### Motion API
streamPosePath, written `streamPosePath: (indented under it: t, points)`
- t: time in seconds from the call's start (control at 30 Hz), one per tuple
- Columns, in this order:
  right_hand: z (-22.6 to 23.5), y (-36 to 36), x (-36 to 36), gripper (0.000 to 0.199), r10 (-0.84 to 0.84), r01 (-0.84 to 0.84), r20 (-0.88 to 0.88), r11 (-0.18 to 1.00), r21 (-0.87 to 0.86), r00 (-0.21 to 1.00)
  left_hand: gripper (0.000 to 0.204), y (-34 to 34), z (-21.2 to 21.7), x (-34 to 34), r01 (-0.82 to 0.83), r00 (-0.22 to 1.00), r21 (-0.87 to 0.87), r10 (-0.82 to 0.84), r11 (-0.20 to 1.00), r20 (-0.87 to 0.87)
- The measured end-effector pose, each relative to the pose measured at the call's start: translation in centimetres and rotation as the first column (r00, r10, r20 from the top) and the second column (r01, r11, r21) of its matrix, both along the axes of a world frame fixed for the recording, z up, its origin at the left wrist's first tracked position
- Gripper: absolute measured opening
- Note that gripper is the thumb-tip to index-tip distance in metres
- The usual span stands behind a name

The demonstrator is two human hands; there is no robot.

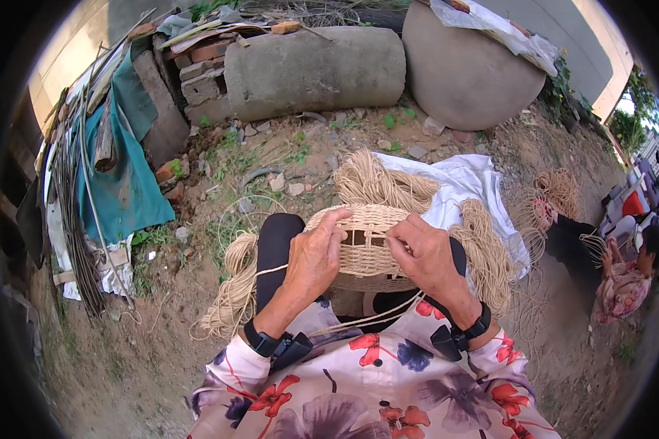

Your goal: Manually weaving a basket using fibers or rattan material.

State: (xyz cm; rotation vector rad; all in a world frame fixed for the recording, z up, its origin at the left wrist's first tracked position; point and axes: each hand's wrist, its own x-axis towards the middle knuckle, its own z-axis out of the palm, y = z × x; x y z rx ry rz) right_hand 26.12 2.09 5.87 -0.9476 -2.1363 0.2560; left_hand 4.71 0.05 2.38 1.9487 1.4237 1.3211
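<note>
A pale woven basket [366,257] of twisted straw cord rests between my knees, with an open gap across its upper side crossed by a few upright strands. My left hand [316,252] grips its left side, thumb and fingers closed on the weave. At the right side of the gap, my right hand [422,251] is closed in a pinch against the basket; what lies between its fingertips is hidden. A loose cord [272,271] runs out to the left from beside my left hand. More cord [366,320] passes below the basket toward my right wrist.
Straw cord bundles lie left [231,293], ahead [381,183] and right [483,256] of me, near a white sack [468,183]. A concrete cylinder [315,73] and a round slab [476,69] stand beyond. Another person [622,285] sits at the right, handling cord.
</note>
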Motion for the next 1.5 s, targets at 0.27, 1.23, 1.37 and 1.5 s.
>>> streamPosePath:
  t: [0.27, 1.23, 1.37, 1.5]
  points:
    - [-1.1, 1.7, -0.4, 0.006, 0.124, -0.14, 0.265, 0.989, 0.042, 0.956, 0.058, -0.2, 0.1, 1.1, 0.05, 0.929, 0.019, -0.039, 0.999, -0.369]
    - [-0.3, 3.7, 11.9, 0.01, -0.405, 0.341, -0.717, 0.908, -0.243, 0.567, 0.032, 2.1, -3.2, -15.4, -0.614, 0.673, 0.25, 0.662, 0.749, -0.331]
    - [-3.8, 6.8, 22.3, 0.014, -0.614, 0.321, -0.624, 0.788, -0.526, 0.484, 0.03, -3.5, -6.3, -36.2, -0.832, 0.33, 0.26, 0.813, 0.491, -0.481]
    - [-7.2, 5.1, 21.5, 0.027, -0.702, 0.207, -0.456, 0.641, -0.739, 0.547, 0.035, -4.4, -7.1, -37.2, -0.808, 0.342, 0.231, 0.752, 0.542, -0.564]
